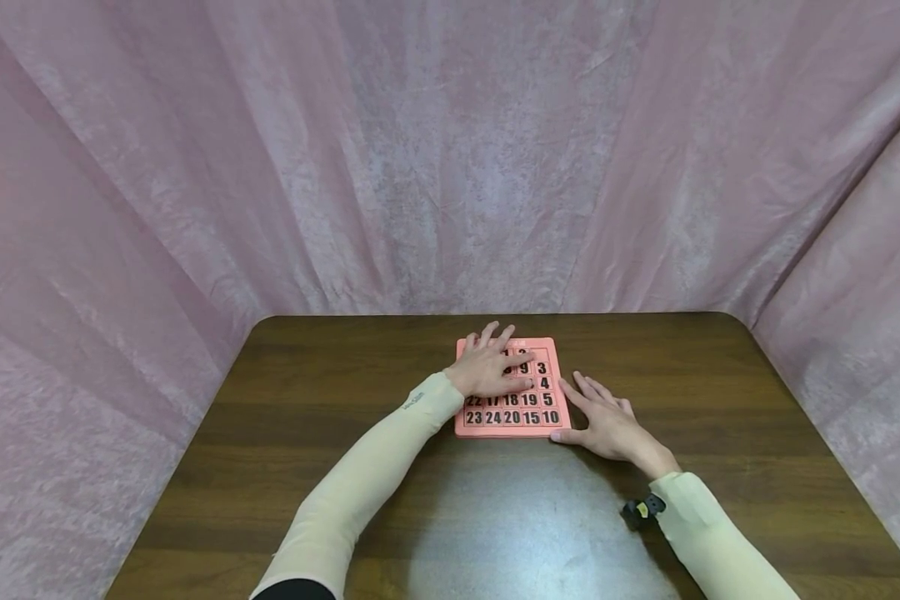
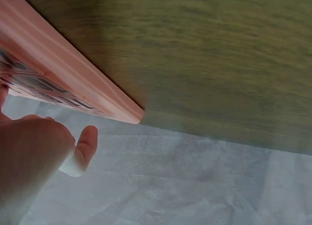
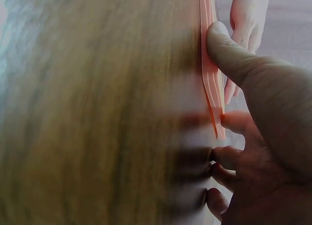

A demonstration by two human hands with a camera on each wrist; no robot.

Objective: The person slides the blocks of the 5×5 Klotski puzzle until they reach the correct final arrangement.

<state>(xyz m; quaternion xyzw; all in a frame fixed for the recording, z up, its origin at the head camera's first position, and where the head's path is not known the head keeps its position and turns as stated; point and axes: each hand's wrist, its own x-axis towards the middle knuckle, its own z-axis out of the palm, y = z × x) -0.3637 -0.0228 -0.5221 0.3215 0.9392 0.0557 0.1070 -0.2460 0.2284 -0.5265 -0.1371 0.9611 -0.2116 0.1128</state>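
A pink number sliding puzzle [image 1: 504, 432] lies flat on the wooden table, with black numbers on its square tiles. My left hand [image 1: 489, 371] spreads over its upper left part from the left side, fingers extended, and hides several tiles. One of its fingertips is right at the gap beside the 4 tile. At the lower right corner is my right hand [image 1: 607, 427], its thumb [image 3: 229, 47] against the front edge and its index finger at the right edge. The other right fingers are spread, with their tips on the table beside the puzzle.
The brown wooden table [image 1: 330, 375] has rounded far corners. Behind it and along both sides hangs a pink velvet curtain [image 1: 457, 167]. A small black device [image 1: 642, 510] sits at the right wrist, by the pale sleeve [image 1: 712, 533].
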